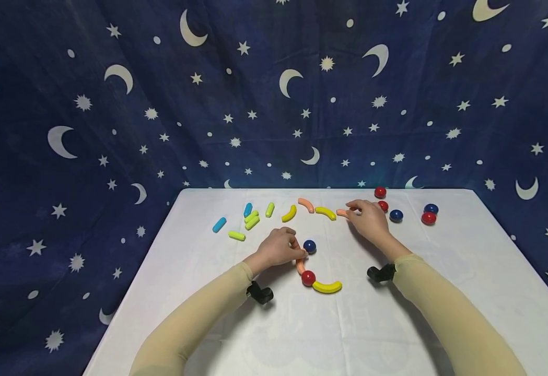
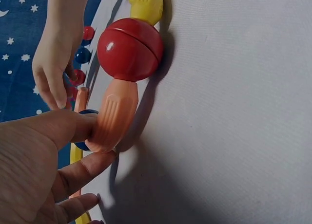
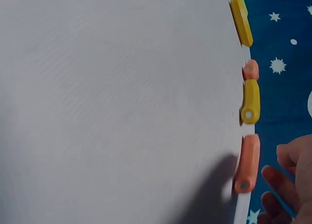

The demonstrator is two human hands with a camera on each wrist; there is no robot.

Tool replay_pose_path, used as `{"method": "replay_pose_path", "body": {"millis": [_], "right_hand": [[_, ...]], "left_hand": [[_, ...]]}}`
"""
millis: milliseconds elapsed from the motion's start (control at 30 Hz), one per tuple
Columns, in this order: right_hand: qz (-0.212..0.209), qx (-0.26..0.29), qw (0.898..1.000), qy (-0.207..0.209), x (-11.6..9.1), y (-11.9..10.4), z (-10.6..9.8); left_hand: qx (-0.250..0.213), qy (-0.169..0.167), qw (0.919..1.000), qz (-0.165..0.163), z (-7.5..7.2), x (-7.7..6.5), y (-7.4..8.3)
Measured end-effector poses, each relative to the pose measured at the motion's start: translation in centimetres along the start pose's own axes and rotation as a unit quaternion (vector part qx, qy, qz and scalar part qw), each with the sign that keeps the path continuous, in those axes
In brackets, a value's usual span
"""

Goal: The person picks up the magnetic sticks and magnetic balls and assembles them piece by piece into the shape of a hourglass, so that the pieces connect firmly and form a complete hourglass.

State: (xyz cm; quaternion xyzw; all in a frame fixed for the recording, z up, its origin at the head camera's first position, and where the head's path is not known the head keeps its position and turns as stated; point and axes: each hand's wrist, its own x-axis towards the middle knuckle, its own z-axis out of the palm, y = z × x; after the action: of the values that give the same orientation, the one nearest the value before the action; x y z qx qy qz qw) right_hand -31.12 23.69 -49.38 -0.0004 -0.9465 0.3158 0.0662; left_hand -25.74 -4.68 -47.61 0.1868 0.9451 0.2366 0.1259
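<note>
While the left hand (image 1: 278, 248) pinches an orange stick (image 1: 300, 267) touching a red ball (image 1: 308, 278), yellow stick (image 1: 327, 287) following, we see the right hand (image 1: 370, 222) relaxed beside another orange stick (image 1: 341, 213); blue sticks (image 1: 219, 225) seem unused on the table (image 1: 339, 334).

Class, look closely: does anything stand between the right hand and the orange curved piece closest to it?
Nothing visible does. The right wrist view shows only a gap between the right hand and the orange curved piece, with the star-patterned cloth showing behind.

Seven balls (image 1: 308, 278), twelve rods (image 2: 116, 114)
</note>
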Motion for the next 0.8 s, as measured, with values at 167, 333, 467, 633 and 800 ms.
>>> {"method": "replay_pose_path", "body": {"millis": [167, 333, 467, 633, 800], "right_hand": [[-0.035, -0.041, 0.998, -0.02, 1.4, -1.6, 1.3], [-0.076, -0.106, 0.991, -0.04, 2.2, -3.4, 2.5], [-0.089, -0.133, 0.986, -0.05, 2.0, -3.9, 2.9], [-0.09, -0.138, 0.984, -0.063, 1.2, -3.9, 3.0], [-0.079, -0.113, 0.987, -0.086, 0.0, -3.5, 2.8]], "left_hand": [[0.006, -0.003, 1.0, -0.001, 0.0, 0.1, -0.1], [0.01, -0.001, 0.9999, 0.001, 0.0, 0.1, 0.0], [0.007, 0.0, 1.0, 0.002, 0.1, 0.1, 0.2], [0.012, 0.001, 0.9999, -0.002, 0.1, 0.1, 0.2], [0.012, 0.0, 0.9999, -0.008, 0.1, 0.0, 0.1]]}}
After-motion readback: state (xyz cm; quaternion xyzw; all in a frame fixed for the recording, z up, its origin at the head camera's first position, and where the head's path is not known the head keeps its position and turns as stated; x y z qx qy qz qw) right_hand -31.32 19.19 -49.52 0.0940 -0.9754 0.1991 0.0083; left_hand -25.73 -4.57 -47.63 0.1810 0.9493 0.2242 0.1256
